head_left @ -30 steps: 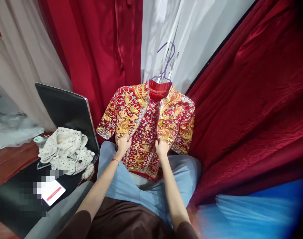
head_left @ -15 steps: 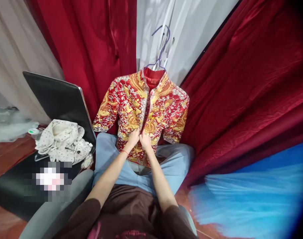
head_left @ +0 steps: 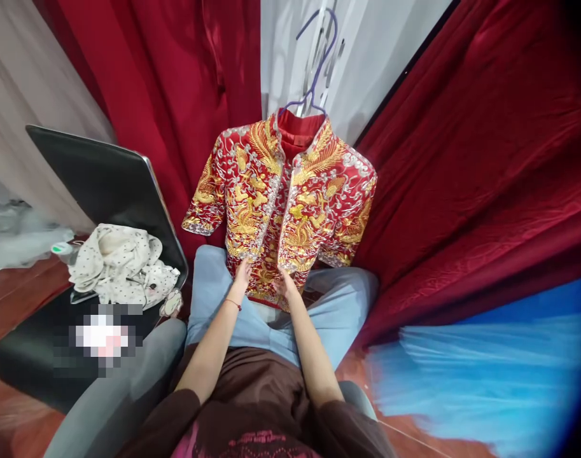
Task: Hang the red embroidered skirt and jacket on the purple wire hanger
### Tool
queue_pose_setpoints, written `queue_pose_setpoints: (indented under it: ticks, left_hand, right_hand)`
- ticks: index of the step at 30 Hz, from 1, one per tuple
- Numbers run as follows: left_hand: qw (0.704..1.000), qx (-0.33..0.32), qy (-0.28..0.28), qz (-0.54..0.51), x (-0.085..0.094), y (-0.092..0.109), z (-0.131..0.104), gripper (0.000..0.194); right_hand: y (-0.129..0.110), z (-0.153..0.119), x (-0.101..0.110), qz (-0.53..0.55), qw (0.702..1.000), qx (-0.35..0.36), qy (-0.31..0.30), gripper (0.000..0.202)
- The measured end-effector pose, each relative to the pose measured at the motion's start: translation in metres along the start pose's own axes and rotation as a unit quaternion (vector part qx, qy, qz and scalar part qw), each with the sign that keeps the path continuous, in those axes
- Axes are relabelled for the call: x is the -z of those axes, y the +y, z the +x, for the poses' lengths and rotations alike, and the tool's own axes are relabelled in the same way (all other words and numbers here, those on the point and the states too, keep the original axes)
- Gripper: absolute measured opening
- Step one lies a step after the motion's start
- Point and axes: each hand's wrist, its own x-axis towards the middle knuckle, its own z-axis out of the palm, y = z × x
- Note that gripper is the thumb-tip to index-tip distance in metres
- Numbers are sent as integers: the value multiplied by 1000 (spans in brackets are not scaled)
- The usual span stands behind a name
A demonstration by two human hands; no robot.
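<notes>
A red jacket with gold and silver embroidery hangs upright on a purple hanger, its lower part between my knees. The two front edges stand apart, and red embroidered cloth shows between them. My left hand is closed on the lower corner of the left front edge. At the lower corner of the right front edge is my right hand, its thumb against the cloth and its other fingers spread beneath.
To the left, a black chair carries a crumpled spotted white cloth. Red curtains hang on both sides. Blue tulle lies at the lower right, and a white bottle stands beyond the chair.
My hands have moved apart and slightly down, and the jacket's front edges have opened wider. The fingers of my right hand have spread. The jacket and hanger appear higher in view.
</notes>
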Motion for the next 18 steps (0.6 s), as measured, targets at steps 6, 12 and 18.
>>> queue_pose_setpoints:
  ticks: [6, 12, 18]
  left_hand:
    - [991, 63, -42, -107, -4, 21, -8, 22]
    - [973, 50, -142, -176, -36, 49, -26, 8]
    - [981, 56, -135, -129, -38, 19, -39, 13]
  right_hand:
    - [-14, -5, -2, 169, 984, -20, -44, 29]
    - [-35, -22, -28, 254, 962, 17, -101, 19]
    - [-27, -21, -35, 251, 966, 36, -48, 19]
